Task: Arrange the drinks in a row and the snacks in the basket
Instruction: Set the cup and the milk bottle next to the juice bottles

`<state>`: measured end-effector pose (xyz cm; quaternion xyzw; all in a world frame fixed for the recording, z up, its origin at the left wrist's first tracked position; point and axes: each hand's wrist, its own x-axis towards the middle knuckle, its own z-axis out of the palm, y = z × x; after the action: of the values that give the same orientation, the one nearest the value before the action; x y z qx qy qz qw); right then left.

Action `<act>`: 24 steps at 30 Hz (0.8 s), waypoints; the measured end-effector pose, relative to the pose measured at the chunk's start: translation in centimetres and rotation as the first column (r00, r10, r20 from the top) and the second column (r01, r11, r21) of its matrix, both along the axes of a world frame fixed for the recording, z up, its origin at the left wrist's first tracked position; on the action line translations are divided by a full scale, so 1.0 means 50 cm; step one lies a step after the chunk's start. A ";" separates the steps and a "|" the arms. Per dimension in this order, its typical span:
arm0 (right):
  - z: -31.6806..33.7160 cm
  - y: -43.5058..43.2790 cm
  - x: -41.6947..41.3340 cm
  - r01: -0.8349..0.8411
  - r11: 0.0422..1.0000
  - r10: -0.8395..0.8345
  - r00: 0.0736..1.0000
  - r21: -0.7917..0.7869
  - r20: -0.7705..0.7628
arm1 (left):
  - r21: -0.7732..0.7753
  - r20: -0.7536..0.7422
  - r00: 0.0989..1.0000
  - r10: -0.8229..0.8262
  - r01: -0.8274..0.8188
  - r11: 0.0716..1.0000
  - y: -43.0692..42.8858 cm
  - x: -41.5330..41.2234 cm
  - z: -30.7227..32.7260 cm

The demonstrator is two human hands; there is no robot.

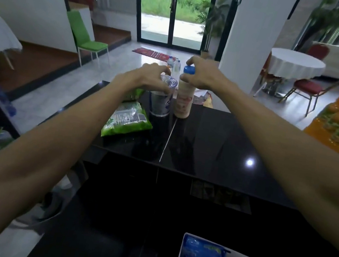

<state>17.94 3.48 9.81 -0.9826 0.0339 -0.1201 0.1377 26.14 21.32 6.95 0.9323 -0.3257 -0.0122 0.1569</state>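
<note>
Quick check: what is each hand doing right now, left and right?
Left hand: fingers curled over the top of the clear plastic sealed cup, holding it.
Right hand: gripping the cream bottle with a blue cap near its top.

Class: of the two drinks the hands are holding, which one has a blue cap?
The tall cream bottle gripped by the right hand. The drink beside it, under the left hand, is a shorter clear cup with a foil lid.

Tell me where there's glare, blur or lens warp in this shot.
Head view: a white glare spot on the glossy counter; bright, washed-out door behind a dim foreground; left hand and right hand slightly soft on cup and bottle; wide lens tilts the pillar.
</note>
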 end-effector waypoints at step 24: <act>0.094 -0.443 -0.198 0.299 0.946 -0.308 0.950 -0.124 -0.052 | -0.088 0.193 0.958 -0.212 0.232 0.969 -0.434 -0.148 0.027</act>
<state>8.05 -18.66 14.48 -0.9755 0.1826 -0.1069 0.0596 18.75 -0.40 8.32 0.8769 -0.4417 0.0734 0.1750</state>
